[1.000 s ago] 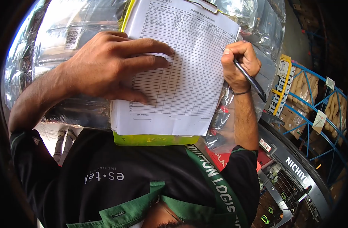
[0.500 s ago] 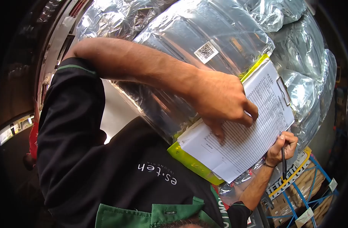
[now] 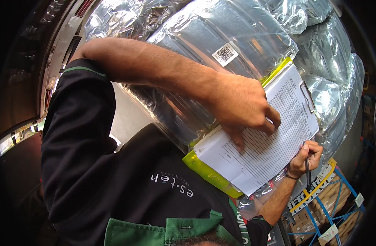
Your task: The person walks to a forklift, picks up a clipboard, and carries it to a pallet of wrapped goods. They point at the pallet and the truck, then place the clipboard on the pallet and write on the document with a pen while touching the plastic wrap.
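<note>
A clipboard (image 3: pixel 214 180) with a yellow-green back carries a stack of lined paper forms (image 3: pixel 262 160), tilted against plastic-wrapped silver packages. My left hand (image 3: pixel 243 104) reaches across from the left and rests on the top sheet. Its thumb is apart from the bent fingers, and nothing shows between them. At the clipboard's right edge, my right hand (image 3: pixel 306 159) is closed round a dark pen (image 3: pixel 307 174) that points downward. The metal clip (image 3: pixel 307 96) is at the far edge of the papers.
Large silver packages (image 3: pixel 221 24) fill the area beyond the clipboard, one bearing a QR label (image 3: pixel 225 53). Blue racking (image 3: pixel 338 201) with brown goods stands at lower right. The black shirt (image 3: pixel 134 180) on my body takes up the lower left.
The view has shifted slightly. Both hands stay in nearly the same places on and beside the clipboard. A person in red at the far left is no longer clearly visible.
</note>
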`<state>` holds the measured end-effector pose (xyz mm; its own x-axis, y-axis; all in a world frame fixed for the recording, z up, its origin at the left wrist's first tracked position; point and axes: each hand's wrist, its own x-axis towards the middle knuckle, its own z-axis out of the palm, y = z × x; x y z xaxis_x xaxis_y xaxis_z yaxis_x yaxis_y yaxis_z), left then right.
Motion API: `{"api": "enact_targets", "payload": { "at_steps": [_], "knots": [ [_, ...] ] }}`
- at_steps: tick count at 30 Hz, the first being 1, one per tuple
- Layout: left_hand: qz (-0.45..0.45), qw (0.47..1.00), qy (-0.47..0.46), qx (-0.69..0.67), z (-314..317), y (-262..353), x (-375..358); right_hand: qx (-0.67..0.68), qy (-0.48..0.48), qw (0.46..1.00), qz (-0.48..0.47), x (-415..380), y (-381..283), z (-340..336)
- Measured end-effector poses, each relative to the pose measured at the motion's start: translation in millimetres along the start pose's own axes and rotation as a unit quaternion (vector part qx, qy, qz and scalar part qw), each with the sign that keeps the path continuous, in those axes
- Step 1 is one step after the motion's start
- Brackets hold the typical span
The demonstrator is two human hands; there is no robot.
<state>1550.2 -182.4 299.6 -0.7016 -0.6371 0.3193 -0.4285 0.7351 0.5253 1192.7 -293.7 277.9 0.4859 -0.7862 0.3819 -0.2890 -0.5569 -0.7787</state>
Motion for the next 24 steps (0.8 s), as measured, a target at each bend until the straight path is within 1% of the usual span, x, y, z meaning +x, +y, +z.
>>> {"api": "enact_targets", "payload": {
  "at_steps": [11,14,17,20,21,22,23,24],
  "knots": [
    [0.002,1.0,0.001,-0.004,0,-1,-1,0.007,-0.002,1.0,0.002,-1,1,-2],
    [0.003,1.0,0.004,0.001,2,-2,0,-0.004,-0.011,1.0,-0.012,0,-1,-2],
    [-0.003,1.0,-0.004,-0.005,0,-1,-1,0.001,-0.022,1.0,-0.001,-1,-4,-5],
    [-0.006,1.0,-0.009,-0.012,-6,-2,-3,-0.029,-0.016,0.999,-0.005,-6,-8,-3],
    [0.008,1.0,-0.004,-0.02,-5,-3,0,-0.037,-0.005,0.999,-0.026,-7,-6,-2],
    [-0.001,1.0,-0.011,-0.003,-5,-2,0,-0.056,0.005,0.997,-0.047,-5,-4,-2],
    [0.006,1.0,-0.005,0.014,-5,-2,1,-0.078,0.012,0.996,-0.044,-2,-13,0],
    [0.005,1.0,0.003,-0.005,-4,-1,4,-0.097,0.029,0.994,-0.043,-3,-11,1]
  ]
}}
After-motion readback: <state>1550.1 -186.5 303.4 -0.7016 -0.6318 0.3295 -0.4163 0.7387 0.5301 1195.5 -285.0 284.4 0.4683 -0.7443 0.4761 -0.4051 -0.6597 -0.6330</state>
